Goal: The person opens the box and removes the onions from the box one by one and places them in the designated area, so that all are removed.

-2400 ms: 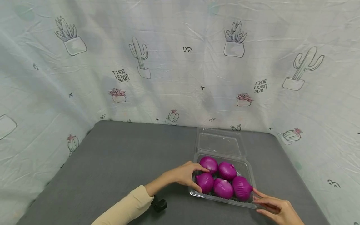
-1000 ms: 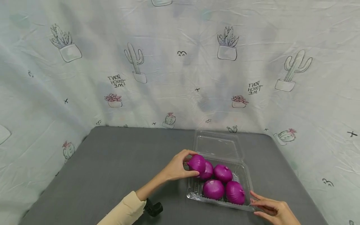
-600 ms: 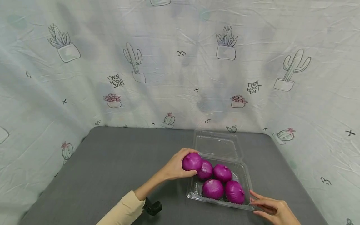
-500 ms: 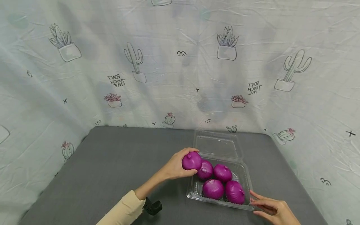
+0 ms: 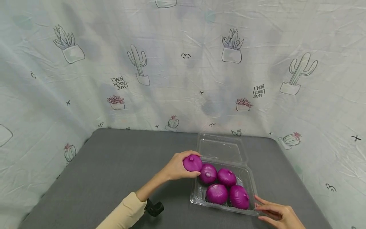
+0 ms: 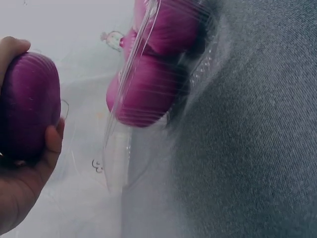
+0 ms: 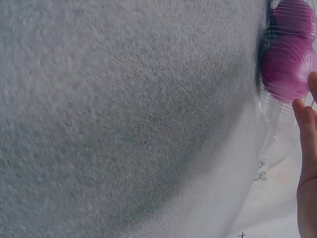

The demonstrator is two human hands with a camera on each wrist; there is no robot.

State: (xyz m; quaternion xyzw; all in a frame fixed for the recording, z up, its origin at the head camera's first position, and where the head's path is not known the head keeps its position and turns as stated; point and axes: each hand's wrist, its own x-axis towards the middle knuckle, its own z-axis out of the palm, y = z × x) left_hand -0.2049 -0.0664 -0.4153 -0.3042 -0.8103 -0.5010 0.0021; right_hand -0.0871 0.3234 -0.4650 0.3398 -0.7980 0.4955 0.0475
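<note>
glossy purple ribbed round onion (image 5: pixel 193 163) is in the person's left hand (image 5: pixel 175 168), beside the left rim of a clear rectangular plastic tray (image 5: pixel 200 190). fingers and thumb are clamped round it, and the left wrist view shows a gap between it and the tray wall, so it is clear of the tray and not set down. as for progress, one onion is in hand and four matching purple onions (image 5: pixel 227 177) sit in the tray, two at the back and two at the front. the clear plastic lid (image 5: pixel 221 148) is open, folded back behind the tray; closing it is not done.

the right hand (image 5: pixel 278 213) touches the tray's front right corner with its fingertips, probably to steady it; whether fingers and thumb truly pinch the plastic, i cannot tell.

for moving, the widest open room is on the bare grey table (image 5: pixel 128 152) to the left. the lid reaches close to the rear edge, where a pale cactus-print curtain (image 5: pixel 171 73) hangs. on the right a narrower strip runs to the table's edge. the held onion looks close to the back left one, so a knock there seems possible.
</note>
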